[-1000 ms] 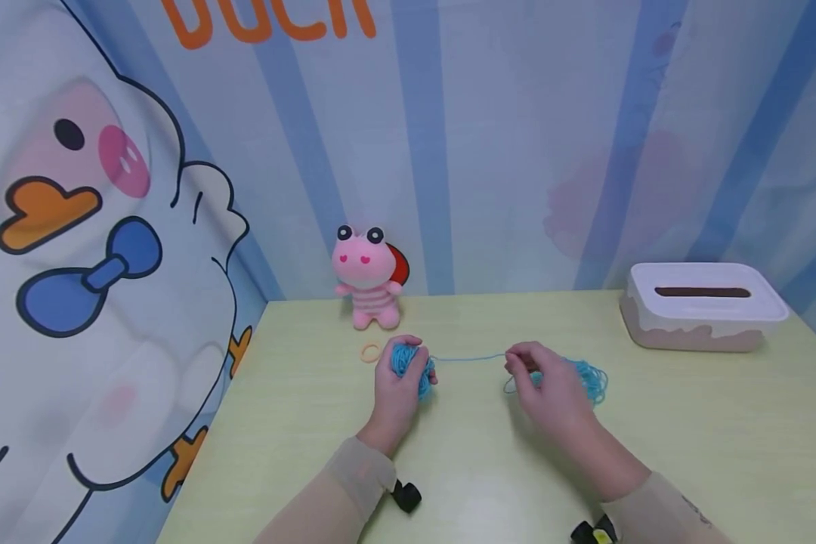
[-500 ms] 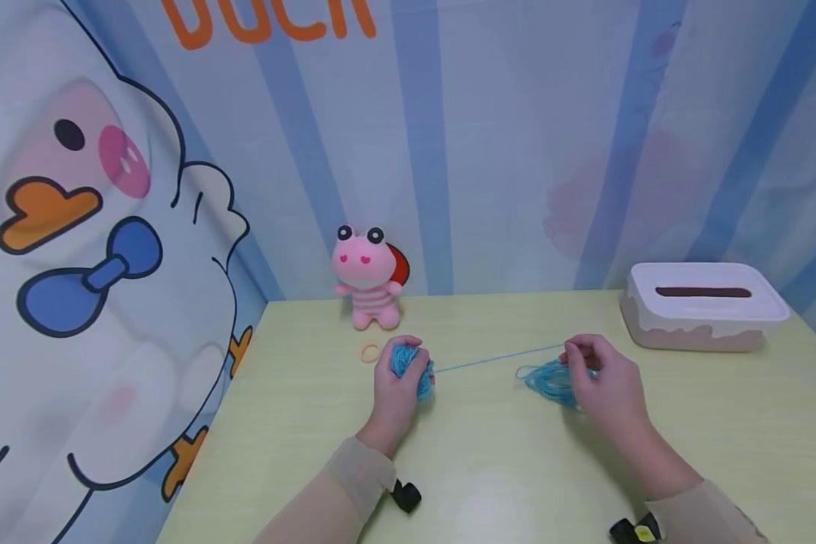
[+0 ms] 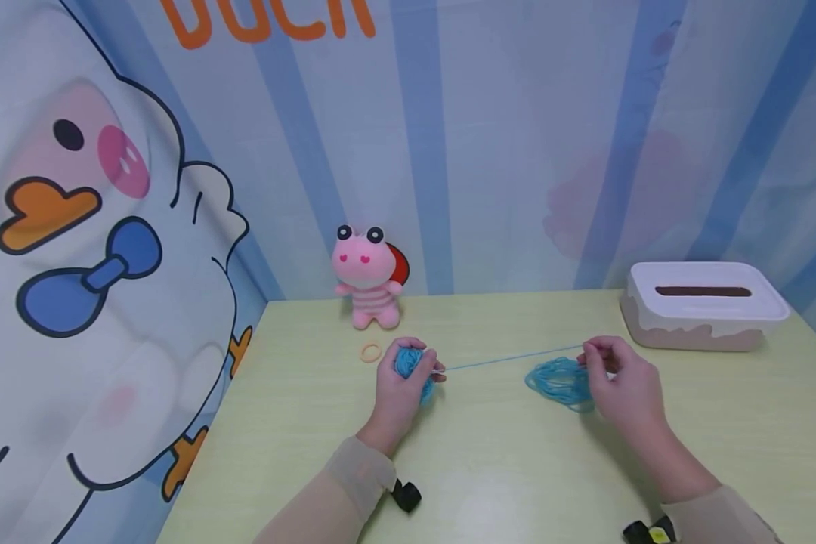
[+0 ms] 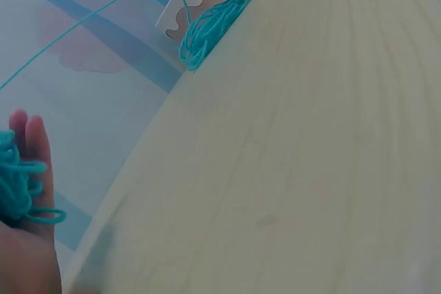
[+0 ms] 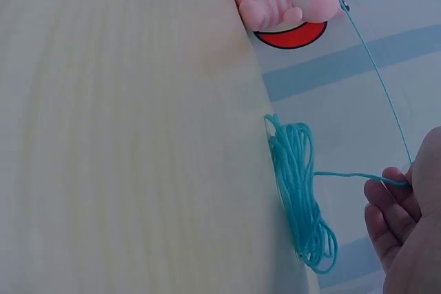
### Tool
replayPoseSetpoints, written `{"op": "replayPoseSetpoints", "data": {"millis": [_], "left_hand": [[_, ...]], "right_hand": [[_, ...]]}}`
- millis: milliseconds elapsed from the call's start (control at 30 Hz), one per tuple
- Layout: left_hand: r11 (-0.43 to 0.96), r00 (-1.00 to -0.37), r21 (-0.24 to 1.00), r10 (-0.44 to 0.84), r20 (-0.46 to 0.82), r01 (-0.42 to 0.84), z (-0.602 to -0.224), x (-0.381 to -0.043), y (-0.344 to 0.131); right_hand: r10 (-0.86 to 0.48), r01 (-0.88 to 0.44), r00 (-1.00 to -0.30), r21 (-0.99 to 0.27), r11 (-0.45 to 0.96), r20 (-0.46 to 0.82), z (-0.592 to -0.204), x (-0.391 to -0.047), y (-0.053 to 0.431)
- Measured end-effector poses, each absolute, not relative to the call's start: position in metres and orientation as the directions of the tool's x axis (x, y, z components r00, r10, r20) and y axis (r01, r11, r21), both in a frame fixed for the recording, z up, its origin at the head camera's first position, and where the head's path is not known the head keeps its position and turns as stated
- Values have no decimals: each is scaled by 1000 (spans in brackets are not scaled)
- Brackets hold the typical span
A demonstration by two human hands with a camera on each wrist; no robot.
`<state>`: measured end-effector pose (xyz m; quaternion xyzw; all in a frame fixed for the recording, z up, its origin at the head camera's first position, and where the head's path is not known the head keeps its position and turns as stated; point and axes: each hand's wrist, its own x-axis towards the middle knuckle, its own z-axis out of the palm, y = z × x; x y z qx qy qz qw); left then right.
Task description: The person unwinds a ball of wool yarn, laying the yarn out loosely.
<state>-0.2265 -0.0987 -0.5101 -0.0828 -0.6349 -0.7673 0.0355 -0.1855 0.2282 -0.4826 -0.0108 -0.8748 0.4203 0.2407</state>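
In the head view my left hand (image 3: 400, 385) grips a wound ball of blue yarn (image 3: 408, 361), thumb across its front. A taut strand (image 3: 510, 358) runs from it to my right hand (image 3: 625, 385), whose thumb and fingertips pinch the strand at the right. Under and just left of the right hand lies a loose looped bundle of the same yarn (image 3: 559, 381) on the table. From the right wrist view, a short length of yarn links the bundle (image 5: 300, 197) to the pinching fingers (image 5: 391, 204). Loops of the held ball (image 4: 17, 184) show in the left wrist view.
An orange ring (image 3: 370, 352) lies left of the left hand. A pink striped plush toy (image 3: 372, 279) stands behind it against the patterned backdrop (image 3: 503, 151). At the back right is a tissue box (image 3: 707, 310). The pale table (image 3: 489, 468) stretches in front.
My right hand has moved right, away from the left hand, and the strand between them has lengthened. The looped bundle has come into fuller view. The left hand stays in place, its fingers slightly shifted.
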Motion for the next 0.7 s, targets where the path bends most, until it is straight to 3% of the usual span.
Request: {"op": "replayPoseSetpoints", "data": {"millis": [267,700], "left_hand": [[-137,-988,980,43,150,142,-509,-225,-99],[-257,-981,953,65,184,161,-507,-225,-100]], "right_hand": [[230,-140,-895,-731,668,381,-485,-185,236],[250,-88,-910,-741,665,332,-488,-184,249]]}}
